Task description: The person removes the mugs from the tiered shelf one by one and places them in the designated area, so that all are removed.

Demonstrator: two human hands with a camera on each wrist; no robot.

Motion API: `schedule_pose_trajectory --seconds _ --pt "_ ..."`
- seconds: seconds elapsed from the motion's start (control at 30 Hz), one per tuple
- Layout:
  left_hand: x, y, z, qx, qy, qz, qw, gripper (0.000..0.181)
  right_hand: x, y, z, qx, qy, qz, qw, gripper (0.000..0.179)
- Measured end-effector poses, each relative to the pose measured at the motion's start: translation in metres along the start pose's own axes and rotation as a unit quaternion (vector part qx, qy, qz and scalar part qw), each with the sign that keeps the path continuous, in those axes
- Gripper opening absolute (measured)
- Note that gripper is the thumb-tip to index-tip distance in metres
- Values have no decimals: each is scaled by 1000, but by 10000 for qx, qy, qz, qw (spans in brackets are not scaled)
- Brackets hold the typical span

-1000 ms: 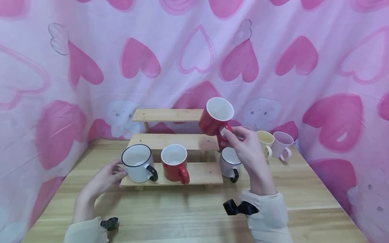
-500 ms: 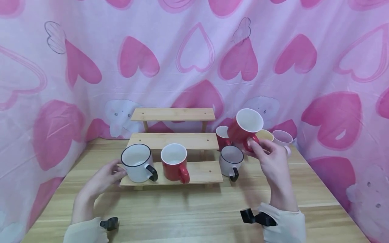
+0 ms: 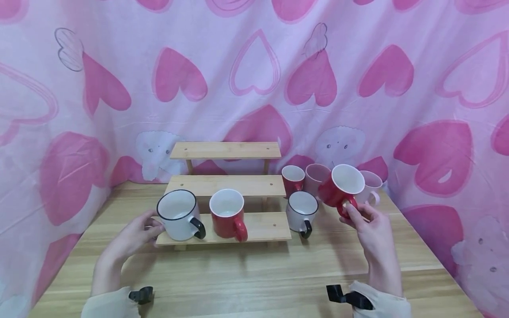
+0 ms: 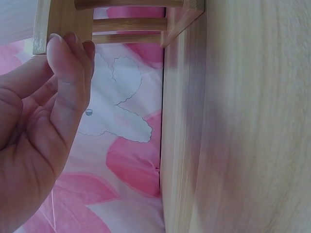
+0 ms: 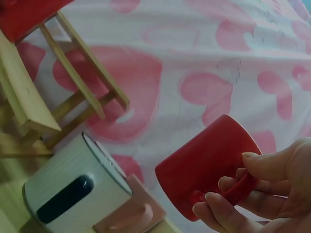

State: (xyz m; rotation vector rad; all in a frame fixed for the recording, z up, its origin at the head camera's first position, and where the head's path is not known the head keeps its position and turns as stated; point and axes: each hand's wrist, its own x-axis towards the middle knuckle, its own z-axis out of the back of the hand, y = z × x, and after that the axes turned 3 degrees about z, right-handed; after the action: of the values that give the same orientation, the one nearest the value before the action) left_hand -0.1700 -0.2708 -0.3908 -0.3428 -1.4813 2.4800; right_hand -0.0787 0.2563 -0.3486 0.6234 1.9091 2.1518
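Observation:
My right hand pinches a red mug by its handle, above the table right of the shelf. In the right wrist view the held red mug is tilted, thumb and fingers at the handle. My left hand grips the left end of the wooden three-step shelf at its lowest board. The left wrist view has the fingertips against that board. On the lowest step stand a white mug with a black rim and handle and another red mug.
Right of the shelf stand a white black-handled mug, a smaller red mug, a pink mug and a lilac mug. A yellow mug is hidden behind the held one. A pink heart-print curtain hangs behind the table.
My right hand has carried the red mug right and down, from over the shelf's right end to in front of the mugs at the right. The left hand stays in place.

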Motion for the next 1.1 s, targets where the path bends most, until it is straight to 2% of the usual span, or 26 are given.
schedule_pose_trajectory --seconds 0.13,0.4,0.67,0.9,1.1 --pt "1 -1 0 0 11 -17 10000 30 -2 -10 7 153 66 -97 9998 43" --pt "2 -2 1 78 9 -48 10000 29 -2 -29 20 -278 457 -534 9971 44" --pt "-1 0 0 -33 -57 35 10000 35 4 -51 26 -53 752 -905 9930 41" --pt "0 4 -2 -144 -23 133 9998 40 4 -65 36 -164 1085 -1370 9845 47" --pt "0 3 -1 -23 -43 25 10000 40 1 -79 35 -23 1168 -1447 9826 41"
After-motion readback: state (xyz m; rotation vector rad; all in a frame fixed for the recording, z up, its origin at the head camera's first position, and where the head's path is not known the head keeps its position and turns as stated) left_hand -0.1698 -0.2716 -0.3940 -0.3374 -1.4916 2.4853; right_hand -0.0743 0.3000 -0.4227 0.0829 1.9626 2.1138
